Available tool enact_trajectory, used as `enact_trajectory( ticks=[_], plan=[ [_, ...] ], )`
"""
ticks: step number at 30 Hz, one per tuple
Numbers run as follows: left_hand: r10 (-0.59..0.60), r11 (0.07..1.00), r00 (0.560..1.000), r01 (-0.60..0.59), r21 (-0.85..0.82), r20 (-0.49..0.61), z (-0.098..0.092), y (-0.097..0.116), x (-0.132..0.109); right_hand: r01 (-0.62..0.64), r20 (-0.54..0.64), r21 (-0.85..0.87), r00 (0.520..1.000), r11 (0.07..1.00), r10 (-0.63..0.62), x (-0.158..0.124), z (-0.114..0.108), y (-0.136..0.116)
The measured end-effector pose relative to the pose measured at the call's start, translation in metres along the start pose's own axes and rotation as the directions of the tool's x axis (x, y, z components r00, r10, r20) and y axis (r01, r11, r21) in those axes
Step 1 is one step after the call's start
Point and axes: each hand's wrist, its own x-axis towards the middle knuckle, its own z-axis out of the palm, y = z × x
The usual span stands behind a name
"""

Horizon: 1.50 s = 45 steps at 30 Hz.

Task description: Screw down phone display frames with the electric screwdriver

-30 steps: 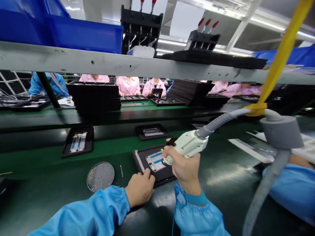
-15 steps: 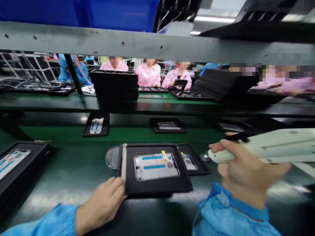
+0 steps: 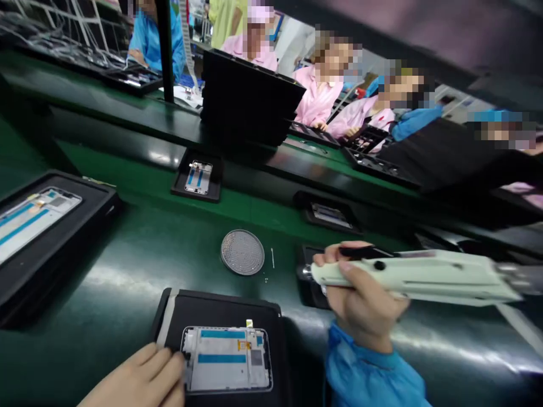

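My right hand (image 3: 365, 305) is wrapped round a pale green electric screwdriver (image 3: 424, 277), held level with its metal tip (image 3: 304, 272) pointing left. Under that tip, a dark tray (image 3: 311, 294) is partly hidden. In the near foreground lies a black tray (image 3: 224, 305) with a strip of light tape along its left side. A silver phone frame (image 3: 220, 376) with blue strips and a yellow tab sits in it. My left hand (image 3: 144, 381) reaches over the tray's left side, fingers bent together at the frame's left edge. Its thumb is hidden.
A round dish (image 3: 242, 252) of tiny parts stands mid-bench beside a thin white stick (image 3: 272, 258). Stacked trays (image 3: 97, 198) with another phone frame are at left. Smaller trays (image 3: 180, 181) lie farther back. Behind a raised shelf, people in pink (image 3: 320, 85) sit working.
The black tray has come nearer to me, uncovering the round dish. My left hand has shifted from the tray's taped edge to the phone frame's edge. The view has tilted and lowered.
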Motion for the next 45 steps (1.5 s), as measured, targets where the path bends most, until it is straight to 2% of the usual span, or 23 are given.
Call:
enact_trajectory(
  ticks=[3, 6, 11, 16, 19, 33, 37, 41, 45],
  plan=[
    [0.181, 0.983, 0.983, -0.181, 0.007, 0.001, -0.004, -0.006, 0.05, -0.041, 0.152, 0.024, 0.988, 0.999, 0.037, -0.008, 0.028, 0.023],
    [0.227, 0.974, 0.973, -0.226, -0.023, 0.047, 0.0, -0.012, 0.077, -0.094, 0.232, 0.023, 0.969, 0.995, 0.086, -0.016, 0.053, 0.045],
    [0.231, 0.971, 0.97, -0.225, -0.078, 0.075, 0.016, -0.02, 0.079, -0.144, 0.264, -0.014, 0.954, 0.989, 0.143, -0.023, 0.071, 0.069],
    [0.187, 0.977, 0.982, -0.186, -0.106, 0.006, 0.025, -0.022, 0.077, -0.151, 0.272, -0.042, 0.949, 0.988, 0.156, -0.025, 0.069, 0.082],
    [0.177, 0.977, 0.984, -0.176, -0.125, 0.001, 0.029, -0.021, 0.077, -0.144, 0.268, -0.054, 0.951, 0.988, 0.154, -0.024, 0.068, 0.084],
    [0.164, 0.98, 0.986, -0.161, -0.119, 0.016, 0.028, -0.018, 0.077, -0.099, 0.284, -0.059, 0.952, 0.993, 0.112, -0.028, 0.073, 0.083],
    [0.118, 0.985, 0.992, -0.11, -0.132, 0.049, 0.025, -0.019, 0.075, -0.071, 0.291, -0.061, 0.953, 0.996, 0.086, -0.026, 0.065, 0.062],
    [0.079, 0.988, 0.996, -0.072, -0.136, 0.043, 0.023, -0.019, 0.073, -0.006, 0.28, -0.077, 0.96, 0.997, 0.027, -0.039, 0.047, 0.029],
    [0.101, 0.986, 0.993, -0.092, -0.138, 0.059, 0.022, -0.02, 0.073, -0.024, 0.386, -0.153, 0.919, 0.988, 0.082, -0.065, 0.04, 0.015]
  ],
)
